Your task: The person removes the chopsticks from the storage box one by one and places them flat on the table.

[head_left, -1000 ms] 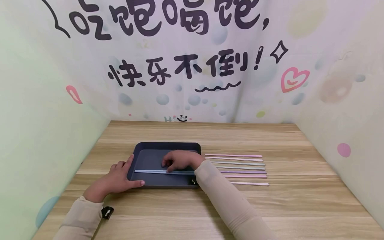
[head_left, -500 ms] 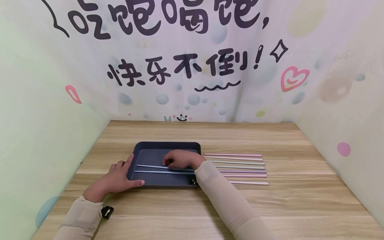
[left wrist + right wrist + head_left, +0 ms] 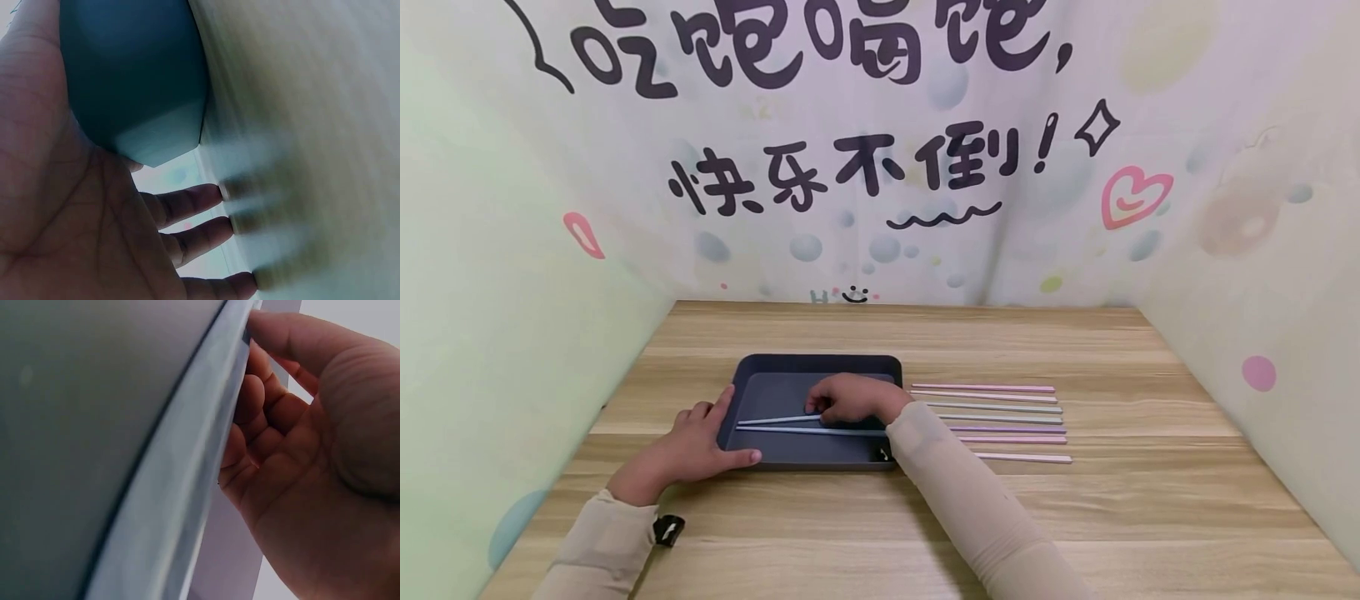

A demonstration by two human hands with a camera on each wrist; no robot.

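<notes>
A dark blue-grey tray [image 3: 816,364] lies on the wooden table. My left hand [image 3: 688,446] rests against its left end, thumb at the near corner; the left wrist view shows the fingers stretched out beside the tray wall [image 3: 134,81]. Inside the tray my right hand [image 3: 853,397] pinches a light blue chopstick [image 3: 778,421] between thumb and fingers. A second light blue chopstick [image 3: 808,431] lies just nearer, and the two draw close at their left ends. The right hand and sleeve hide their right parts. In the right wrist view a pale chopstick [image 3: 181,462] runs past the thumb.
Several pink, white, green and purple chopsticks lie in rows right of the tray, among them a pink chopstick [image 3: 985,388] at the back and a white chopstick [image 3: 1026,458] at the front. The right sleeve covers some left ends. Printed cloth walls [image 3: 760,250] stand around the table.
The two blue chopsticks lay together at first. The farther one then shifted away from the nearer one, and now its left end has swung back towards it. My left hand has stayed put.
</notes>
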